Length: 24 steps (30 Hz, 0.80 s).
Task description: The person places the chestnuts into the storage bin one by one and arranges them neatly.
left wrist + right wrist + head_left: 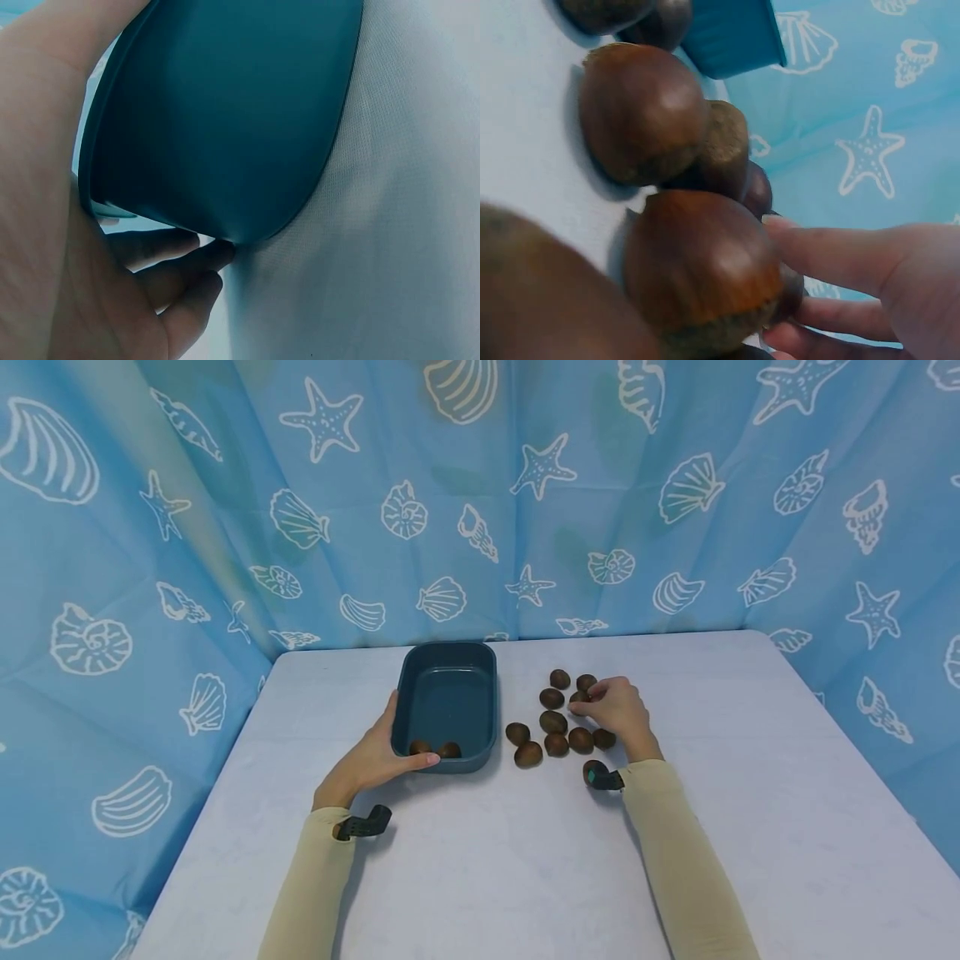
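Note:
A dark teal rectangular tub (469, 766) stands left of centre on the white table, two chestnuts (449, 749) inside at its near end. My left hand (372, 757) grips its near left corner, thumb along the near rim; in the left wrist view the fingers lie along the tub's outer wall (225, 112). To the right, my right hand (621, 710) pinches a chestnut (579, 698) among several loose ones. In the right wrist view, a nearer chestnut (705, 270) partly hides the pinched one.
Several loose chestnuts (553, 722) lie between the tub and my right hand. One chestnut (595, 771) sits close under the right wrist camera (606, 779). A blue shell-print curtain (450, 527) hangs behind the white table (487, 877) and at both sides.

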Each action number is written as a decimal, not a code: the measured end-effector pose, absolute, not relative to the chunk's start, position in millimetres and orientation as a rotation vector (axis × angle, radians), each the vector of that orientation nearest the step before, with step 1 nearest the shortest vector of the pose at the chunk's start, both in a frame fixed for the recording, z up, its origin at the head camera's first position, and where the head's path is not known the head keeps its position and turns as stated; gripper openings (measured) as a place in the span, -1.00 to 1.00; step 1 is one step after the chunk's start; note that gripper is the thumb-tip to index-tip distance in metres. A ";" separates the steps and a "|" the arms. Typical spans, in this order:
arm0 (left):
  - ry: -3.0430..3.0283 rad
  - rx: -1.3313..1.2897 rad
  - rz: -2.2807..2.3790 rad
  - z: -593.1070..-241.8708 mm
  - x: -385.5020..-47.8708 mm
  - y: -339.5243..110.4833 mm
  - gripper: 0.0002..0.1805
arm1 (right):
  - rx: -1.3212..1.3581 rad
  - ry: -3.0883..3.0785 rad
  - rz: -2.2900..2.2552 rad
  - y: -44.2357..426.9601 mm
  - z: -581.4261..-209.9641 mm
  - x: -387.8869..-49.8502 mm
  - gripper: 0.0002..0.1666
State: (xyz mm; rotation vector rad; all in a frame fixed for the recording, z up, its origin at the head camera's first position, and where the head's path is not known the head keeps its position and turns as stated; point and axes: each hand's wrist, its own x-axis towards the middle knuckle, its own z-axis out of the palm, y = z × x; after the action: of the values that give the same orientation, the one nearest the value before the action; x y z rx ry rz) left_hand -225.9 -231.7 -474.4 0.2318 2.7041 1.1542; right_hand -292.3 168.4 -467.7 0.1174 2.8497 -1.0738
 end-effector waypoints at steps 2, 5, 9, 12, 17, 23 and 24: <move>2.702 0.221 1.144 -474.1 -225.7 -231.9 0.47 | 0.135 2.873 -1.043 165.7 -467.3 -291.7 -0.40; 2.703 0.222 1.137 -473.8 -225.5 -232.2 0.48 | 0.150 2.886 -1.033 163.6 -466.4 -290.9 -0.44; 2.701 0.235 1.157 -474.3 -225.3 -232.1 0.48 | 0.157 2.877 -1.057 162.9 -466.1 -290.0 -0.47; 2.701 0.239 1.168 -474.5 -225.5 -231.7 0.47 | 0.155 2.860 -1.081 163.1 -464.6 -290.3 -0.46; 2.695 0.234 1.152 -472.9 -225.2 -231.4 0.46 | 0.140 2.837 -1.134 164.9 -460.5 -291.1 -0.46; 2.690 0.245 1.163 -471.2 -225.0 -231.2 0.46 | 0.108 2.775 -1.272 166.6 -451.3 -291.2 -0.44; 2.693 0.246 1.159 -471.6 -225.3 -231.6 0.46 | 0.102 2.760 -1.292 166.5 -449.7 -291.1 -0.43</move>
State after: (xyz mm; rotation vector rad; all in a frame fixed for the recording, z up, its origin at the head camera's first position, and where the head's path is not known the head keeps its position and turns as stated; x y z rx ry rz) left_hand -225.3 -231.6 -471.6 0.2457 2.6933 1.1592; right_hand -291.1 166.5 -449.7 0.1016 2.7598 -1.2924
